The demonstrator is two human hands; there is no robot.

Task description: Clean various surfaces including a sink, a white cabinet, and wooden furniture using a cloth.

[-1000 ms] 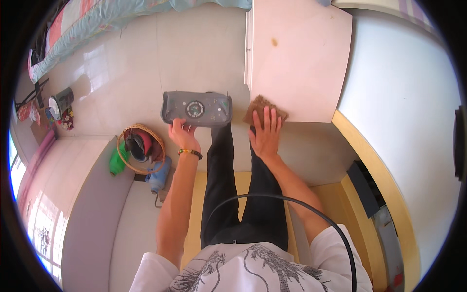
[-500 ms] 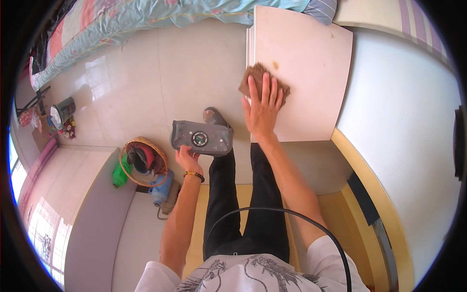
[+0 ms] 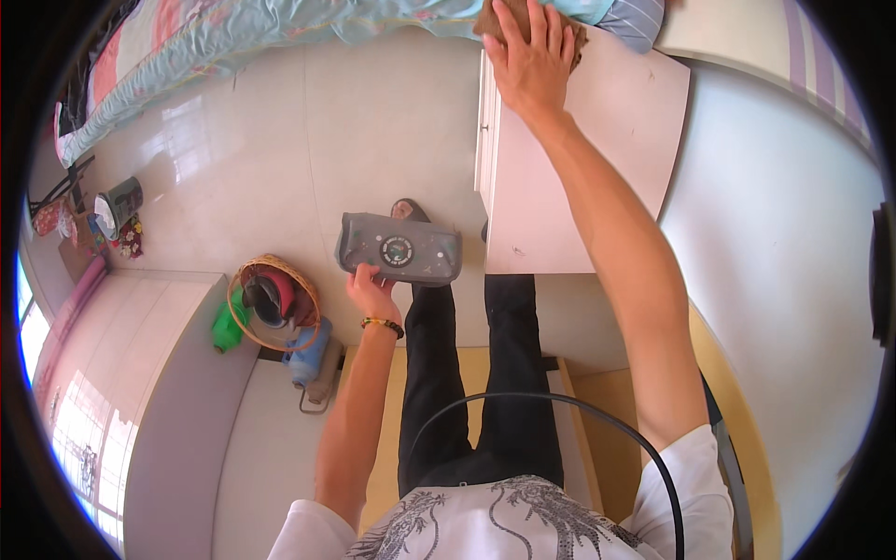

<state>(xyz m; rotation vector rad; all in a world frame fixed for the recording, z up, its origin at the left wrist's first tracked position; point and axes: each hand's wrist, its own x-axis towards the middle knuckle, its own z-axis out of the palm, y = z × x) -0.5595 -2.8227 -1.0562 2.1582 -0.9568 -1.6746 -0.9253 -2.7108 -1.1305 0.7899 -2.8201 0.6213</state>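
Observation:
My left hand grips the lower edge of a grey zipped pouch with a round dark badge, held in the air above the floor beside the cabinet. My right hand lies flat, fingers spread, on a brown cloth pressed against the far edge of the pale pink cabinet top. Most of the cloth is hidden under the hand. My arm stretches fully across the cabinet. My legs in black trousers stand below.
A bed with a light blue and pink cover runs along the top. A round woven basket with red and dark items, a green bottle and a blue bottle sit at the left. A small bin stands far left.
My right hand has slid the brown cloth away from me across the cabinet top to its far edge. The pouch in my left hand has dropped lower in the picture.

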